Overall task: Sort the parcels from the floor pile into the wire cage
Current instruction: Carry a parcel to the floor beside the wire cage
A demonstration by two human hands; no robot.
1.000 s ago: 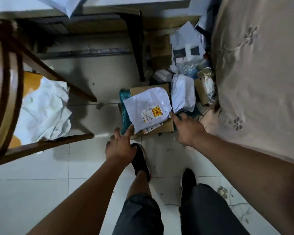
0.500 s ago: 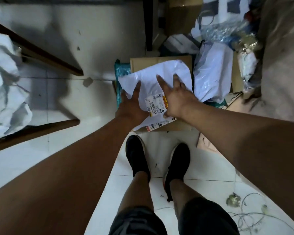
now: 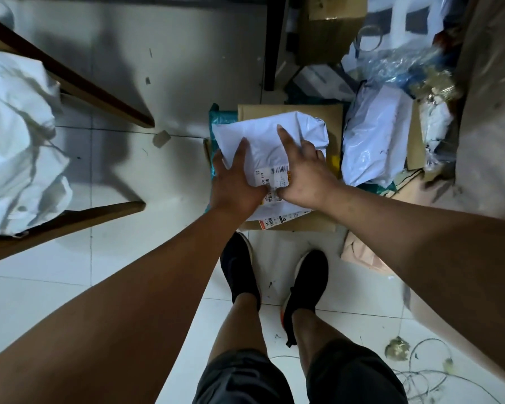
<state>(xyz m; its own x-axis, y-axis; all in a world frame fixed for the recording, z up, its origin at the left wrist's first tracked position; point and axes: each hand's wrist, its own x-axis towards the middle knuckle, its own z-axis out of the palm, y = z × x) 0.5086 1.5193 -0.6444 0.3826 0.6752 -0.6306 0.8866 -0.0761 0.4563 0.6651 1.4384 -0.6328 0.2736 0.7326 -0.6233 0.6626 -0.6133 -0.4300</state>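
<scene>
The white parcel lies on top of a flat cardboard box in the floor pile, just ahead of the person's black shoes. The left grip holds its left edge, thumb on top, while the right grip rests on its label end with the forefinger stretched out and the other fingers bent; whether that one pinches the plastic cannot be told. A teal bag pokes out at the box's left, a second white bag lies just beside on the right, and a dark bench leg stands behind the pile.
</scene>
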